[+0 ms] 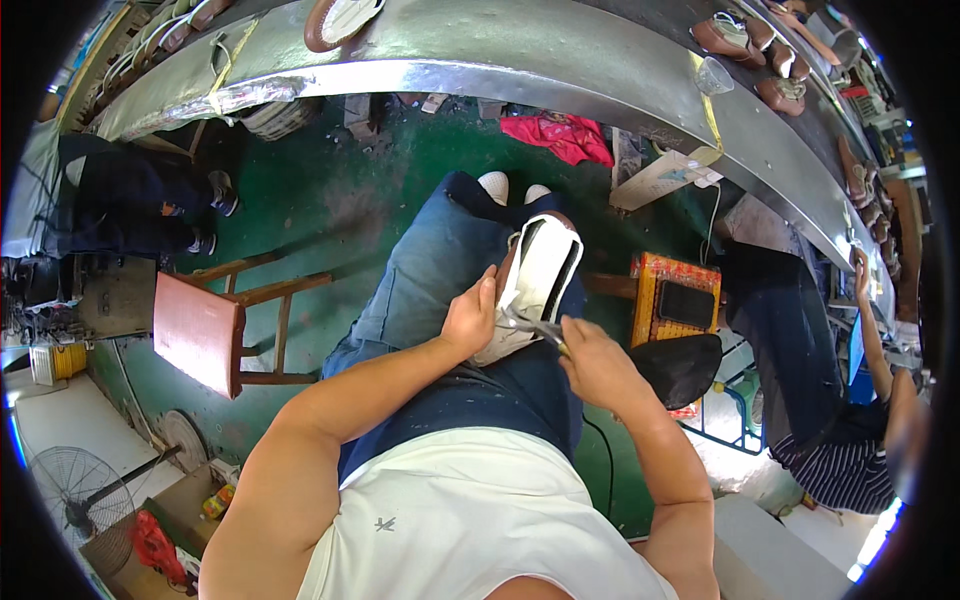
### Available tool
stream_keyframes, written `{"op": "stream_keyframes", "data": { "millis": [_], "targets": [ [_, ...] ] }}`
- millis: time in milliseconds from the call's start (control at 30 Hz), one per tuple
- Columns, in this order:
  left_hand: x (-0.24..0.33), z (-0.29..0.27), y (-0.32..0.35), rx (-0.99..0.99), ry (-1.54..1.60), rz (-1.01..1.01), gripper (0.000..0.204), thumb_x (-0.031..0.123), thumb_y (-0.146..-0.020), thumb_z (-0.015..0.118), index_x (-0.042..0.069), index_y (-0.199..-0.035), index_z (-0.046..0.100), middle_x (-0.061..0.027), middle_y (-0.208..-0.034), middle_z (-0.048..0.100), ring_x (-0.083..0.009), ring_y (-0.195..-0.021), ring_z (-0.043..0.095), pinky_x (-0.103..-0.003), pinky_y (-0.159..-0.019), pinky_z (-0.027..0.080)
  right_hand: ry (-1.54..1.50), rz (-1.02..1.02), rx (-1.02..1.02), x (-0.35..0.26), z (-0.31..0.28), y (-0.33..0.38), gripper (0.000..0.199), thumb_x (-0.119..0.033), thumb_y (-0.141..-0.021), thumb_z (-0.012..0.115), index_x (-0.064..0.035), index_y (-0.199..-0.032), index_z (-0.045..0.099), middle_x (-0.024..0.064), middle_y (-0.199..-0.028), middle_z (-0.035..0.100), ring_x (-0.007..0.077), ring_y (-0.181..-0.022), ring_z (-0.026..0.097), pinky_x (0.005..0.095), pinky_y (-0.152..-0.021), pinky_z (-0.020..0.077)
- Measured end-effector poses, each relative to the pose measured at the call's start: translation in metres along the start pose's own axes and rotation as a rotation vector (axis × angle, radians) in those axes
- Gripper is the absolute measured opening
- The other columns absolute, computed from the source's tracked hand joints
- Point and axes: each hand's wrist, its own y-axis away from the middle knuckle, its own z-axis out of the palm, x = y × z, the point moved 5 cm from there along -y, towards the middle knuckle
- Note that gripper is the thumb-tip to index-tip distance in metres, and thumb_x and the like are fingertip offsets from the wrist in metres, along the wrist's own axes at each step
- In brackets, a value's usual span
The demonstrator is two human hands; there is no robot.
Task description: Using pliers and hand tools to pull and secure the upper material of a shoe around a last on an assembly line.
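Shoe (538, 262) sits just right of the left hand (470, 319) gripping it. The right hand (600, 365) grasps a metal tool (540, 327).

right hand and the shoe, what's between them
A metal hand tool, gripped by the right hand and reaching to the shoe, as the head view shows.

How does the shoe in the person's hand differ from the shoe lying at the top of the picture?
The held shoe is gripped in the left hand, while the bench shoe lies on the grey bench, with no hand on the part in view. A metal tool in the right hand is at the held shoe; none is at the visible part of the bench shoe. Both show brown and white.
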Motion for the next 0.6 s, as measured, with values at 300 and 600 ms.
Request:
{"op": "stream_keyframes", "data": {
  "millis": [300, 600],
  "targets": [
    [0.019, 0.000, 0.003, -0.095, -0.227, 0.394, 0.056, 0.026, -0.106, 0.044, 0.012, -0.159, 0.033, -0.0221, -0.161, 0.033, -0.0390, -0.141, 0.044, -0.042, -0.112, 0.044, 0.050, 0.153, 0.082, 0.027, 0.002, -0.025, 0.037, -0.013, -0.090, 0.069, 0.0017, -0.121, 0.054, 0.0197, -0.102, 0.064, 0.0392, -0.095, 0.066, 0.0465, -0.079, 0.0548],
    [0.043, 0.000, -0.003, -0.350, -0.513, 0.471, 0.057, 0.025, -0.105, 0.045, 0.022, -0.161, 0.031, -0.0254, -0.166, 0.016, -0.0447, -0.137, 0.048, -0.043, -0.108, 0.048, -0.328, 0.273, -0.055, 0.063, 0.026, -0.005, 0.020, -0.017, -0.095, 0.064, -0.0004, -0.106, 0.057, 0.0236, -0.091, 0.067, 0.0446, -0.086, 0.066, 0.0523, -0.077, 0.0510]
  ]
}}
